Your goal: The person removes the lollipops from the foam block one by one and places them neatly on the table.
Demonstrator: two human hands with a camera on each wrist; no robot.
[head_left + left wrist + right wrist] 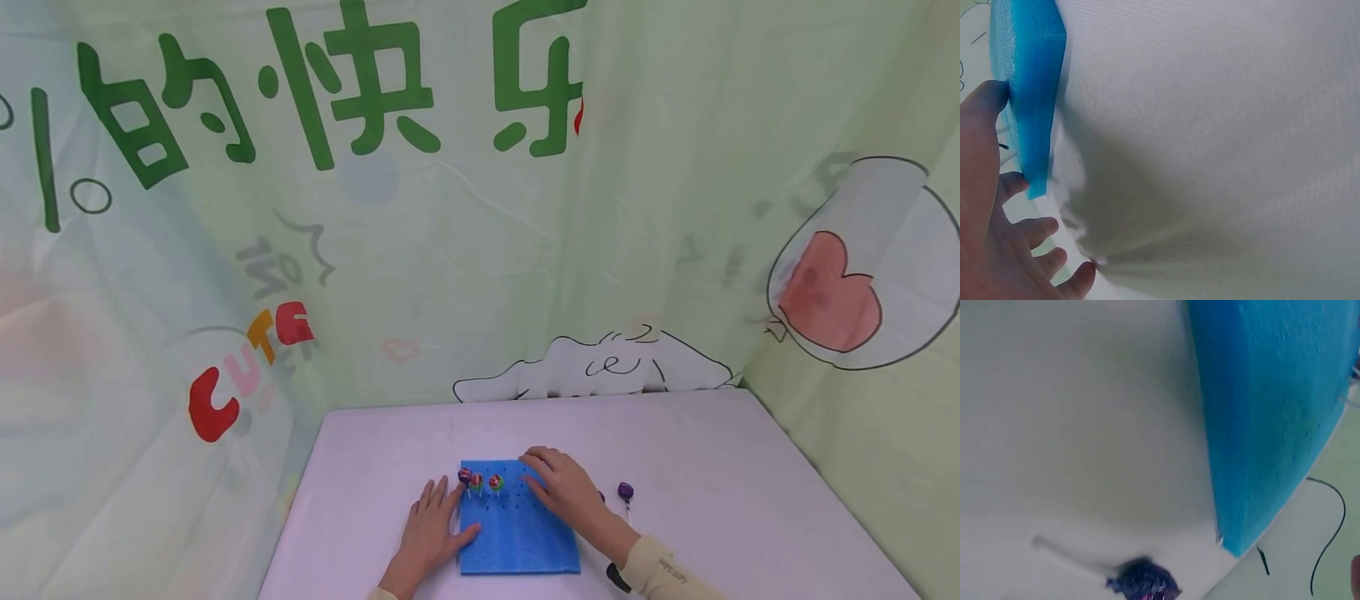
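Blue foam board [519, 542] lies between tabletop's [390, 442] left and right edges; three lollipops [497, 483] stand in it. Left hand [430, 531]: spread, touching board. Right hand [567, 492]: grip hidden, cannot tell. Risk: uneven pressure could skid board, tilting lollipops.

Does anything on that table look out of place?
Nothing looks spilled or broken. One mild oddity: a purple lollipop lies loose on the table, right of the blue foam board, while three other lollipops stand in it. What seems another lollipop is mostly hidden by the right hand.
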